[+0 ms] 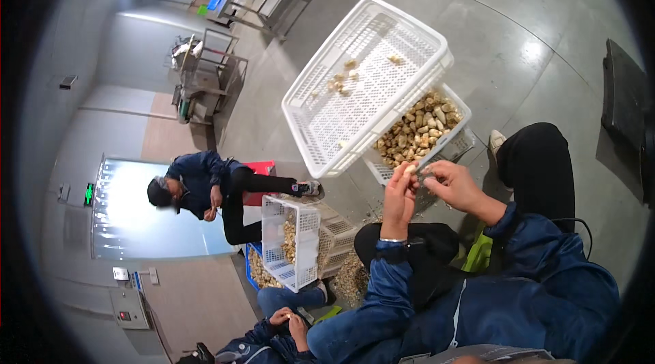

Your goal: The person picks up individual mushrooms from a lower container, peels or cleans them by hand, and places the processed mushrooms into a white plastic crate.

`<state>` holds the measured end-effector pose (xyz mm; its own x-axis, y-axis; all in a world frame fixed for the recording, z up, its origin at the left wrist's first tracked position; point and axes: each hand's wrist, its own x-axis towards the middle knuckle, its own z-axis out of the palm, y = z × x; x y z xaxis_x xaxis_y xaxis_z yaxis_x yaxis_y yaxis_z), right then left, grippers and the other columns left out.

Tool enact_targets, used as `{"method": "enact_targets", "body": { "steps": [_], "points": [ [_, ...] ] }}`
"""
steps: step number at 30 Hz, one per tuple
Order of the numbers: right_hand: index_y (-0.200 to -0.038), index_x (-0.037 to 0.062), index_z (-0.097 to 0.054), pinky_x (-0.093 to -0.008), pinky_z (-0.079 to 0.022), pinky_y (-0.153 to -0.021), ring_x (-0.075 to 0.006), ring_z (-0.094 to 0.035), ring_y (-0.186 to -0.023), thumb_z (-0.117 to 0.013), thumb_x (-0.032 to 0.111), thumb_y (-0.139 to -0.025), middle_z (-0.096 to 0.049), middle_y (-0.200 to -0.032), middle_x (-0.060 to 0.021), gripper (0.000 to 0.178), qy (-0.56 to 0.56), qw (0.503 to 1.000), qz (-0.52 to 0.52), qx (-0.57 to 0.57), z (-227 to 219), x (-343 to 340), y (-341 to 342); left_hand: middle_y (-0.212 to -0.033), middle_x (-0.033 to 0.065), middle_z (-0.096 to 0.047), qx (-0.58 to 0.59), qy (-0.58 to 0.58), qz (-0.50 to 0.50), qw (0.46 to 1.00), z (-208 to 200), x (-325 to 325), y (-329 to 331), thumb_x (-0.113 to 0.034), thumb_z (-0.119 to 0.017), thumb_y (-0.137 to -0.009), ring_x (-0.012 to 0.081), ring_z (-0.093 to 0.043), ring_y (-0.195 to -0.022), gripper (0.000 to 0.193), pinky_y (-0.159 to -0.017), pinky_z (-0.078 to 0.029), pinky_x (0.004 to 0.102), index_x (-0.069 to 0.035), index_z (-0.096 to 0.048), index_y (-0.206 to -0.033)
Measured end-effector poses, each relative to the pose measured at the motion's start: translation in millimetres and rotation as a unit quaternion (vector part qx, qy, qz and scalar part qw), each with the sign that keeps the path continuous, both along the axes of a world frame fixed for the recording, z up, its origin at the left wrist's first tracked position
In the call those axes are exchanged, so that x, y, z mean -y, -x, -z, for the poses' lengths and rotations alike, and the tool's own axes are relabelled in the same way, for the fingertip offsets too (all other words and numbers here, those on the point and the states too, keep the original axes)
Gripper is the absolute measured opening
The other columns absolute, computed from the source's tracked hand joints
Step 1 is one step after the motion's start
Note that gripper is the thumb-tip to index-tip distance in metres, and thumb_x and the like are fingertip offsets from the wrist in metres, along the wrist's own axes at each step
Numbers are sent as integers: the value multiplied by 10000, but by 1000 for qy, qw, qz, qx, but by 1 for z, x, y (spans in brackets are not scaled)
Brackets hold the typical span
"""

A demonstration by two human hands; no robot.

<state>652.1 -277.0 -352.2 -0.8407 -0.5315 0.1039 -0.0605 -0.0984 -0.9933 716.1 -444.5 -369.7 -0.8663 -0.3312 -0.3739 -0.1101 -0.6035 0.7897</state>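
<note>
On the far wall there was a small green sign, which was lit, but its writing was too small to be read. The person's left hand was nearly closed, and it held a pale piece at the fingertips (the piece was so small that its exact shape could not be seen well). The right hand was also narrow, with the fingers bent close to the same piece; whether it gripped a small tool, it was not possible to tell. The pale piece was therefore between the two hands, at the tips of the left one. Just beyond the hands was the lower basket, which contained many brown and cream pieces. The white upper basket covered one part of it, and only a few pieces lay inside.
</note>
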Motion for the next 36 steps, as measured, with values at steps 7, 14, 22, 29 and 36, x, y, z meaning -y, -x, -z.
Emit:
{"method": "enact_targets", "body": {
  "steps": [7, 14, 22, 29, 36],
  "points": [
    [-1124, 2, -663, -215, -450, -656, -41, -547, -771, -613, 148, -908, -654, -907, 0, 266, 18, 977, -173, 120, -6, -1, -5, -1248, 111, -578, -81, 116, -19, 990, -16, -25, -62, -68, -584, -939, 131, -582, -986, 244, -832, -492, 264, -37, -537, -1176],
    [-1106, 3, -671, -219, -438, -661, -38, -534, -743, -634, 163, -901, -651, -871, 18, 263, 62, 963, -208, 158, -10, -6, -9, -1182, 110, -620, -105, 114, -55, 986, -36, -36, -77, -47, -570, -944, 154, -597, -1012, 228, -867, -490, 271, -17, -561, -1170],
    [-1021, -13, -682, -237, -457, -689, -65, -563, -760, -631, 185, -904, -647, -818, 3, 236, 56, 964, -224, 134, -19, -14, -2, -1212, 121, -609, -96, 96, -46, 990, -34, -39, -78, -53, -552, -957, 169, -592, -1062, 265, -912, -482, 284, 11, -553, -1214],
    [-1028, -8, -685, -251, -471, -715, -72, -583, -795, -612, 204, -911, -661, -843, -4, 253, 43, 981, -190, 21, -8, -14, -1, -1166, 108, -628, -81, 142, -66, 984, -38, -50, -70, -58, -569, -951, 160, -610, -995, 229, -888, -498, 272, 6, -590, -1170],
    [-962, -2, -686, -242, -453, -667, -57, -555, -722, -614, 208, -912, -638, -775, 22, 228, 72, 983, -170, 4, -11, -8, -6, -1158, 99, -630, -111, 96, -93, 985, -30, -47, -72, -71, -569, -953, 152, -610, -959, 215, -817, -520, 271, -41, -614, -1160]
  ]
}}
